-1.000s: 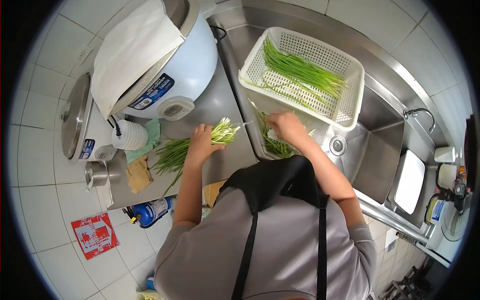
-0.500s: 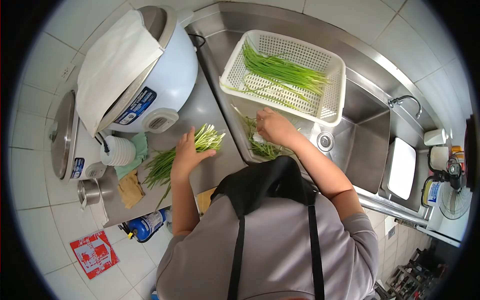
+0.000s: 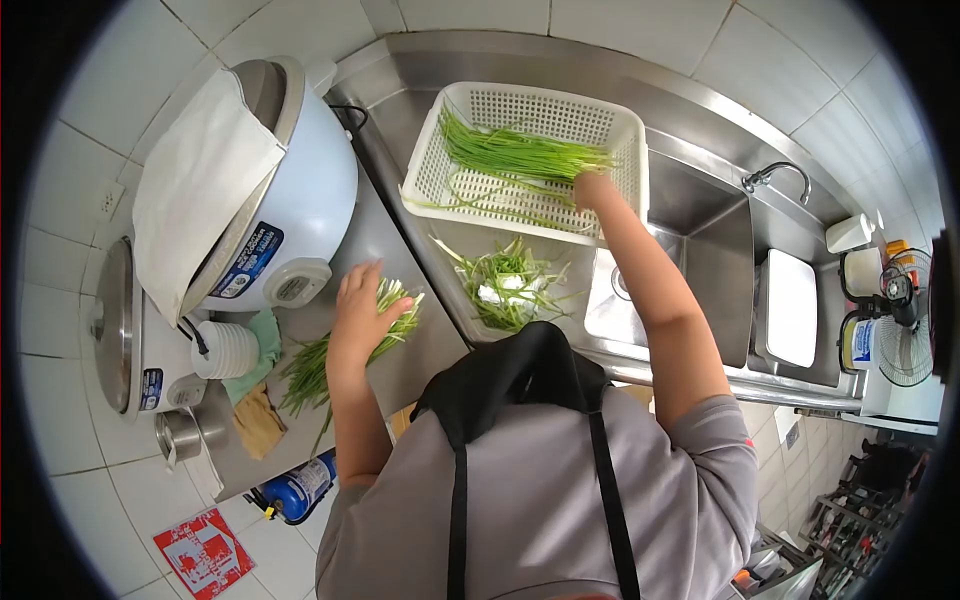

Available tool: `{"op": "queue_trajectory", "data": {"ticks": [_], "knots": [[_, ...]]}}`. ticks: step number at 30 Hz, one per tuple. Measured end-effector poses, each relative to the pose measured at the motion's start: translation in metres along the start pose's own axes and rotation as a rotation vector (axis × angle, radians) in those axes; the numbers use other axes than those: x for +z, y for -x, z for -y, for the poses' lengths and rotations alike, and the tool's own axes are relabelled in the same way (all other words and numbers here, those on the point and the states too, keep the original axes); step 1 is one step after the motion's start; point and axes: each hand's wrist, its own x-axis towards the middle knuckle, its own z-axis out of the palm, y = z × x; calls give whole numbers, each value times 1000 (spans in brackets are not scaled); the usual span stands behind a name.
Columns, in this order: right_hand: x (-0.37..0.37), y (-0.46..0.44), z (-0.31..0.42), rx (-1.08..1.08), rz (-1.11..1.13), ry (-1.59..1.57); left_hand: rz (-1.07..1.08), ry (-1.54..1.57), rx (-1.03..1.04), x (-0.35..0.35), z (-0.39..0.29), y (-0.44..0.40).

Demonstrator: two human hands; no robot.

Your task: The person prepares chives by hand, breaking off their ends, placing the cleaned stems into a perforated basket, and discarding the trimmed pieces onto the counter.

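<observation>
My left hand [image 3: 362, 312] lies with spread fingers on top of a bunch of green stalks [image 3: 312, 372] on the steel counter. My right hand [image 3: 592, 190] reaches into the white perforated basket [image 3: 425, 165], at the right end of the long green stalks [image 3: 520, 152] lying there; its fingers are mostly hidden. Below the basket, a loose heap of green trimmings [image 3: 512, 312] with something white in it rests on the steel surface.
Left of the counter stand a large light-blue rice cooker [image 3: 325, 190] with a white cloth, stacked white cups [image 3: 225, 350], a green cloth [image 3: 266, 345] and a brown cloth [image 3: 258, 422]. To the right are the sink [image 3: 710, 270], faucet [image 3: 780, 178] and a white tray [image 3: 790, 308].
My right hand has moved from the heap of trimmings up into the basket, uncovering the heap. My left hand stays on the bunch. The whole view has shifted.
</observation>
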Motion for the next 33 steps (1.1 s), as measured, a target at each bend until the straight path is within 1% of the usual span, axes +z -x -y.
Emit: {"op": "queue_trajectory", "data": {"ticks": [2, 3, 6, 9, 11, 12, 14, 16, 20, 23, 26, 27, 29, 30, 33], "knots": [[11, -5, -1, -25, 33, 113, -19, 33, 50, 1, -8, -6], [6, -2, 2, -15, 55, 111, -25, 42, 83, 1, -13, -8], [-15, 8, 4, -77, -48, 70, -30, 105, 173, -4, -28, -15], [-74, 65, 7, -208, -282, -171, -26, 239, 256, -9, -47, -25], [-100, 98, 2, -279, -413, -479, -22, 322, 321, -10, -63, -35], [-113, 124, 7, -314, -526, -583, -52, 347, 370, -7, -71, -41], [-129, 156, 13, -355, -600, -778, -117, 395, 476, -1, -90, -56], [-132, 173, 13, -397, -671, -939, -237, 455, 538, 4, -114, -70], [-130, 190, 21, -566, -618, -1210, -425, 571, 640, 6, -158, -105], [-131, 201, 32, -640, -584, -1316, -353, 637, 659, 0, -177, -122], [-130, 200, 35, -629, -614, -1362, 89, 987, 457, -9, -182, -124], [-128, 198, 34, -613, -615, -1381, 112, 1077, 439, -7, -180, -126], [-125, 194, 36, -671, -594, -1521, 156, 1256, 396, -1, -172, -131], [-123, 192, 37, -700, -580, -1590, 164, 1271, 373, -2, -169, -131], [-120, 185, 41, -699, -635, -1689, 162, 1324, 295, -3, -157, -130]]}}
